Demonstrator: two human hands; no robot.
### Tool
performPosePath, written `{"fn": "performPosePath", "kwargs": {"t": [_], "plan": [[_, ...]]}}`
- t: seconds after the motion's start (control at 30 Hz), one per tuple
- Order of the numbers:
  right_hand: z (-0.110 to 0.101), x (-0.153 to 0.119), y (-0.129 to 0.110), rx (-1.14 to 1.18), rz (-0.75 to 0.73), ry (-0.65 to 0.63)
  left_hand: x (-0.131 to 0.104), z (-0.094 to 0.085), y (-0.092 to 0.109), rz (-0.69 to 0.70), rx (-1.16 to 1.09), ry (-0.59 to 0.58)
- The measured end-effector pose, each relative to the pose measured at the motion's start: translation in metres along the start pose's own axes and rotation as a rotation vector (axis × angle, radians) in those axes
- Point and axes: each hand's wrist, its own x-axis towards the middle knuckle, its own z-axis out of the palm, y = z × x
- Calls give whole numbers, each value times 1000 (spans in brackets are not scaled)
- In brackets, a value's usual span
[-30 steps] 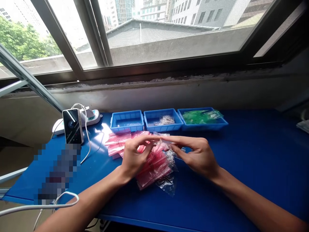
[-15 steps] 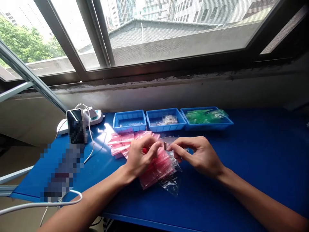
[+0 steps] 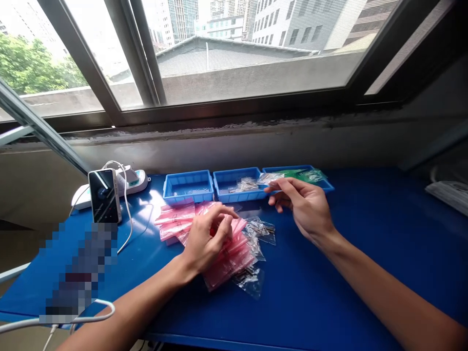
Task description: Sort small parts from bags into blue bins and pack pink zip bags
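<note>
My right hand [image 3: 302, 200] is raised over the right side of the table, thumb and index finger pinched on a small clear plastic bag [image 3: 270, 178]. The bag shows in front of the blue trays; its contents are too small to make out. My left hand [image 3: 208, 236] hovers above a pile of pink plastic bags [image 3: 223, 270], its fingers loosely curled, thumb and index apart. Something red shows in the gap between them, and its other fingers are hidden. Beside the pink pile lie several clear bags [image 3: 265, 229] with small metal pieces inside.
Along the wall stand three blue trays: the left tray [image 3: 188, 199] with thin pieces, the middle tray [image 3: 239, 197] with a pale heap, the right one with green bags [image 3: 298, 174]. A phone [image 3: 105, 195], a power strip [image 3: 137, 181] and white cables [image 3: 127, 229] occupy the left.
My right hand has moved up and away from the left, carrying the clear bag toward the trays. Upright metal pieces seen between the hands earlier are out of sight. The view has shifted slightly.
</note>
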Motion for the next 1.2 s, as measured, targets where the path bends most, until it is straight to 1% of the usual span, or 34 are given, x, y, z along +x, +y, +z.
{"fn": "performPosePath", "kwargs": {"t": [0.07, 0.17, 0.2, 0.27, 0.33, 0.43, 0.5, 0.57, 0.63, 0.77, 0.9, 0.97, 1.07, 1.13, 1.2], "plan": [[-2, 5, 2, -20, 40, -28, 0, 0, 1, 9, 23, -16], [-8, 9, 3, -95, 120, -170, 1, 1, 2, 39, 66, -34], [-10, 9, 1, -139, 126, -220, 1, 1, 2, 47, 81, -33], [-15, 8, -3, -280, 81, -302, 1, 1, 2, 54, 98, -25], [-20, 5, -10, -486, -1, -399, 1, 0, 2, 56, 98, -21], [-23, 0, -16, -772, -89, -591, 1, 0, 2, 79, 102, -30], [-23, -2, -16, -877, -135, -690, 1, 0, 1, 92, 108, -38], [-21, -4, -13, -937, -183, -745, 1, 0, 1, 90, 115, -39], [-19, -4, -11, -961, -231, -757, 1, 0, 2, 82, 122, -39], [-18, -5, -7, -938, -308, -719, 1, 0, 3, 79, 126, -42], [-17, -5, -8, -840, -322, -626, 2, -1, 3, 71, 131, -30], [-15, -6, -12, -737, -270, -557, 2, -1, 3, 49, 120, -9], [-9, -11, -18, -514, -140, -468, 3, -1, 4, -8, 81, 29], [-3, -15, -19, -345, -67, -434, 4, -1, 5, -50, 58, 39], [5, -21, -19, -210, -8, -428, 4, -2, 6, -75, 57, 28]]}}
